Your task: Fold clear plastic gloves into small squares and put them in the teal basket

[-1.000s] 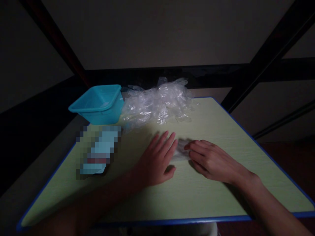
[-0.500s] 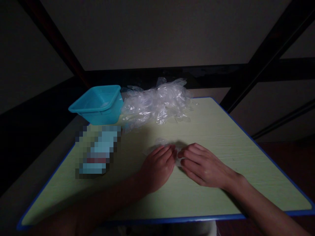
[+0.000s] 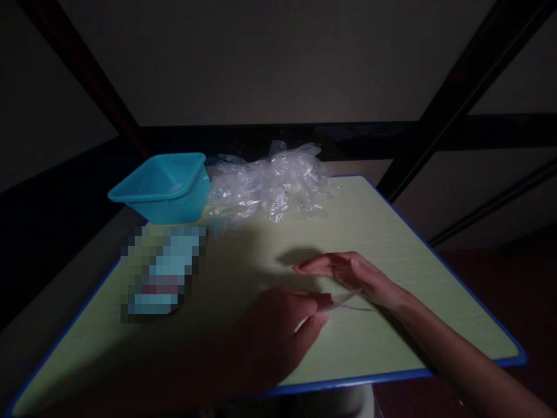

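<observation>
Near the front middle of the table, my left hand (image 3: 289, 325) pinches a thin clear plastic piece (image 3: 348, 301), seemingly a disposable glove, between thumb and fingers. Its loose end points right, toward my other wrist. Just beyond and to the right, my right hand (image 3: 343, 270) is stretched out sideways, fingers extended to the left and grasping nothing that I can see. The far part of the table bears a heap of clear plastic disposable gloves (image 3: 278, 183), crumpled and overlapping.
A turquoise plastic basin (image 3: 174, 206) stands at the back left, beside the heap. In front of it lies a blurred-out rectangular object (image 3: 167, 273). The pale table (image 3: 391, 244) has a blue edge, with a dark wall panel (image 3: 278, 64) behind.
My hands have moved apart. The left one came nearer with the clear plastic in its pinch; the right one let go and straightened its fingers. The view has shifted slightly right.
</observation>
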`<state>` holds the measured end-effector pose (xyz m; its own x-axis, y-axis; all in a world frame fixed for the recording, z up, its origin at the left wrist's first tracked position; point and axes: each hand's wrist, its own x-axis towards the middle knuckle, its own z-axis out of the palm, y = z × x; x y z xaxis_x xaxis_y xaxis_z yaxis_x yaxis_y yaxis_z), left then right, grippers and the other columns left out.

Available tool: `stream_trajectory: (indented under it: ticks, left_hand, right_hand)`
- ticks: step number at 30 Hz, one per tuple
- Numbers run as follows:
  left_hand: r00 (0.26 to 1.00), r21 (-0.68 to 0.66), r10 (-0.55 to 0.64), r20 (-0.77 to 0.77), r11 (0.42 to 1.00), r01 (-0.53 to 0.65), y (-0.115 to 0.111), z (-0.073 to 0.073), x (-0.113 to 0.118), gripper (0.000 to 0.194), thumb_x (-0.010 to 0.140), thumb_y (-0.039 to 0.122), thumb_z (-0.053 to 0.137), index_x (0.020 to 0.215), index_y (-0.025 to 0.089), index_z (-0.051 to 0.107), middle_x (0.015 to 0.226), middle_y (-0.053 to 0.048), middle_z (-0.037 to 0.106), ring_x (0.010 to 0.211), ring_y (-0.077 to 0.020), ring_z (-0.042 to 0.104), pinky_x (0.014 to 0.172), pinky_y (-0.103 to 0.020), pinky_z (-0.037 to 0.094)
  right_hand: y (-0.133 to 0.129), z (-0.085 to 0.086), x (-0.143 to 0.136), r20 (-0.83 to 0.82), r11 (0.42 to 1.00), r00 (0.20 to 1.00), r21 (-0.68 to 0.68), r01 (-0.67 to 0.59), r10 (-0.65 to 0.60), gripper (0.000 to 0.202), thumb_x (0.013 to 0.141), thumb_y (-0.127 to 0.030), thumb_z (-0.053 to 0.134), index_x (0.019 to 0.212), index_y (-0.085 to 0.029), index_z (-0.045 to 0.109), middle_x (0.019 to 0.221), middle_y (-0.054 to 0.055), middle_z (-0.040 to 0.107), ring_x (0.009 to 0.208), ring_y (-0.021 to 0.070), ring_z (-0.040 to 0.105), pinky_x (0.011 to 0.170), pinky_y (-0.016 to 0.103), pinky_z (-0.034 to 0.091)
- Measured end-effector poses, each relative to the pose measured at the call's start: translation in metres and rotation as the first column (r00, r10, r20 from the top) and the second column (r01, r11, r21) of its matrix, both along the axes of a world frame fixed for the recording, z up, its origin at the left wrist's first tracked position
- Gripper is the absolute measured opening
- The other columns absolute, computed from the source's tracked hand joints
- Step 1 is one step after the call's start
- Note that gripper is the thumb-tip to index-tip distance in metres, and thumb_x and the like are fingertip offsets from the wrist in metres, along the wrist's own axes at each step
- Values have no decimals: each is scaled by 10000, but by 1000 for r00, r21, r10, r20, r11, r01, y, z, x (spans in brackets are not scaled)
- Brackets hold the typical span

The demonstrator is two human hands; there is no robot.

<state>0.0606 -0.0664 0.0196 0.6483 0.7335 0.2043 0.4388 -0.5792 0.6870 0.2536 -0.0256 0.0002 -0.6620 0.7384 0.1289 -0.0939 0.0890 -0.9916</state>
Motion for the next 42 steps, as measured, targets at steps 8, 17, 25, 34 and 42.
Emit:
stream_trajectory:
  ticks: [8,17,25,34,42]
  left_hand:
    - [747,-862,505,431,475,176,26,4,-5,204,771,312,563,747,130,653,708,-57,676,720,-189,640,691,-294,479]
    - [639,-927,671,376,266,265,43,-25,-10,287,882,195,352,905,103,622,787,-79,702,804,-197,658,826,-352,463]
    - [636,-900,638,434,342,270,42,-32,-8,281,821,266,458,990,103,614,903,-115,694,868,-222,651,821,-364,470]
    - [665,-794,464,585,495,353,38,-28,-16,288,650,113,588,927,129,668,903,-71,706,876,-209,647,813,-315,468]
    - [686,-811,479,548,506,294,38,-31,-17,258,657,167,641,909,125,667,855,-66,698,801,-176,641,799,-297,466]
  right_hand:
    - [3,-8,-9,-59,885,993,-450,-117,101,920,830,-658,-87,972,-121,646,821,138,690,821,197,666,680,311,515]
    - [4,-19,-30,-75,799,967,-581,156,-243,303,706,-325,711,929,-123,676,811,58,699,655,91,633,652,176,520]
    - [0,-14,-34,-14,776,940,-569,273,-341,273,601,-230,775,853,-155,702,699,6,696,580,79,617,572,165,515]
    - [1,-14,-30,5,785,939,-548,290,-344,269,599,-198,773,861,-173,720,743,11,711,597,78,617,585,173,509]
    - [1,-17,-31,52,755,925,-561,339,-377,115,598,-221,776,698,-186,731,646,-16,699,531,44,570,528,137,482]
